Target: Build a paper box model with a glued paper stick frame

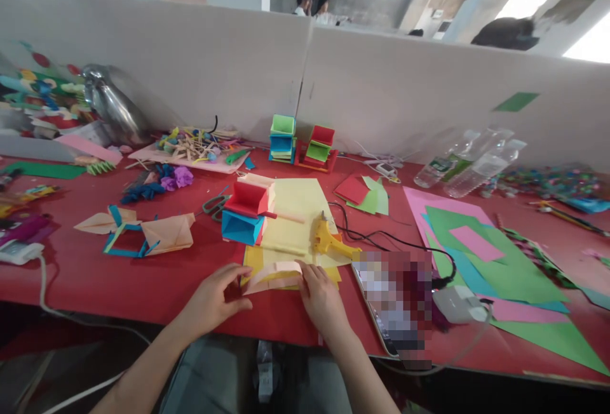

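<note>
A pale peach folded paper strip point(276, 276) bends into a loop just above the near edge of the table. My right hand point(321, 293) pinches its right end. My left hand point(222, 296) is at the left end, thumb and forefinger spread apart; whether a finger touches the strip I cannot tell. Under the strip lie yellow paper sheets point(328, 274). Just beyond stands a stack of folded paper boxes, a red one point(248, 197) over a blue one point(242, 228). A yellow glue gun point(328, 239) lies on its side to the right, near my right hand.
Scissors point(215, 206) lie left of the boxes. A phone or tablet point(381, 300), blurred out, rests at right beside a white charger point(457, 303). Coloured sheets point(505, 261) and plastic bottles point(486, 163) are farther right. A peach-and-blue paper piece point(166, 234) lies left; more boxes point(282, 138) stand behind.
</note>
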Available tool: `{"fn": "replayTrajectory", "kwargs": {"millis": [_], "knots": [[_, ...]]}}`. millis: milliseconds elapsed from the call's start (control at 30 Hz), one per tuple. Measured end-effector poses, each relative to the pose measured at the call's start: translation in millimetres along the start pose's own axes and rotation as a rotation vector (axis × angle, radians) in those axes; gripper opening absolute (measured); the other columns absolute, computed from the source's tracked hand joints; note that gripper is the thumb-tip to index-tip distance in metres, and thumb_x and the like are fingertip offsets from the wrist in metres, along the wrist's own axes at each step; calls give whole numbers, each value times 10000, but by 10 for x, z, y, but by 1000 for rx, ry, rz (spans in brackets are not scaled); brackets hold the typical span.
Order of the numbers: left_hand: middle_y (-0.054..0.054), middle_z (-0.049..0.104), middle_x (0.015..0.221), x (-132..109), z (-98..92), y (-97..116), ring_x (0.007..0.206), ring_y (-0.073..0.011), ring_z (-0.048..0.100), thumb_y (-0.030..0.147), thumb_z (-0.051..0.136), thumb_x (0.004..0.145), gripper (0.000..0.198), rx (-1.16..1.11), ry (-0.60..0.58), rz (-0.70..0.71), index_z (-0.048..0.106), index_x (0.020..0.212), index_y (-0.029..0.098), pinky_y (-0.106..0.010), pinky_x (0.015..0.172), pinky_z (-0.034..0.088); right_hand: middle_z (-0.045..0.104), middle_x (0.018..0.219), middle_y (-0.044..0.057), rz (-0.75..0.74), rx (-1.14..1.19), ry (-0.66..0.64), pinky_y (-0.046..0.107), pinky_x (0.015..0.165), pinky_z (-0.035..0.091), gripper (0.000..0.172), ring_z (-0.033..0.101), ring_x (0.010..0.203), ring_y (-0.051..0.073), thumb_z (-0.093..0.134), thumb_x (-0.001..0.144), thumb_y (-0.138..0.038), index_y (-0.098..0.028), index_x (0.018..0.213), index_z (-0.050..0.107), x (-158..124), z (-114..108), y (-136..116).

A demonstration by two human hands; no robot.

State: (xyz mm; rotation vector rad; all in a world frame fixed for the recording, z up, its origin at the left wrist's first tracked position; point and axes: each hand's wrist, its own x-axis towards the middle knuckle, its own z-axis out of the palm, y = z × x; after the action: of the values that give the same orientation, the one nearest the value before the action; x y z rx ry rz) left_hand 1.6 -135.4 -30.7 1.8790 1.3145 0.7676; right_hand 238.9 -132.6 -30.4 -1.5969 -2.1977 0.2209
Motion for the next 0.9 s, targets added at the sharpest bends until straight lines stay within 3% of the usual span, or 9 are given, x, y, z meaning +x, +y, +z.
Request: {"fn": "replayTrajectory", "kwargs": {"millis": [167, 400, 633, 733, 900], "knots": [[-19, 618, 825, -39, 132, 100, 740, -163, 587, 302, 512, 818, 140, 66, 51, 4, 596, 883, 211, -263, 687, 468, 622, 936, 99, -21, -84, 3, 339, 755, 491, 330, 552, 870, 221, 396, 855, -102, -115, 1161, 520, -18, 30, -27], [-41, 630, 848, -47, 119, 100, 783, -178, 596, 326, 472, 846, 178, 81, 46, -20, 584, 892, 196, -272, 718, 465, 600, 951, 127, -52, -227, -14, 377, 727, 495, 424, 530, 851, 255, 383, 802, -22, -128, 1186, 528, -31, 96, -127], [-76, 644, 933, -32, 87, 110, 839, -201, 596, 400, 489, 836, 296, -8, 56, 9, 599, 1009, 188, -291, 759, 470, 581, 953, 136, -44, -264, 11, 398, 694, 497, 400, 515, 859, 268, 423, 820, -85, -123, 1209, 510, -29, 108, -183], [-88, 628, 1047, -8, 85, 162, 974, -221, 568, 401, 460, 851, 336, -108, 140, 16, 591, 1081, 194, -310, 844, 443, 583, 975, 134, -21, -237, 62, 409, 708, 498, 391, 513, 879, 270, 445, 854, -193, -120, 1236, 483, -37, 75, -199], [-60, 649, 871, 84, 56, 323, 870, -201, 587, 451, 435, 854, 352, -312, 152, -46, 651, 904, 178, -291, 784, 450, 596, 981, 123, -133, -88, 238, 380, 730, 498, 403, 523, 876, 240, 448, 854, -190, -139, 1254, 469, -57, -56, -299]]}}
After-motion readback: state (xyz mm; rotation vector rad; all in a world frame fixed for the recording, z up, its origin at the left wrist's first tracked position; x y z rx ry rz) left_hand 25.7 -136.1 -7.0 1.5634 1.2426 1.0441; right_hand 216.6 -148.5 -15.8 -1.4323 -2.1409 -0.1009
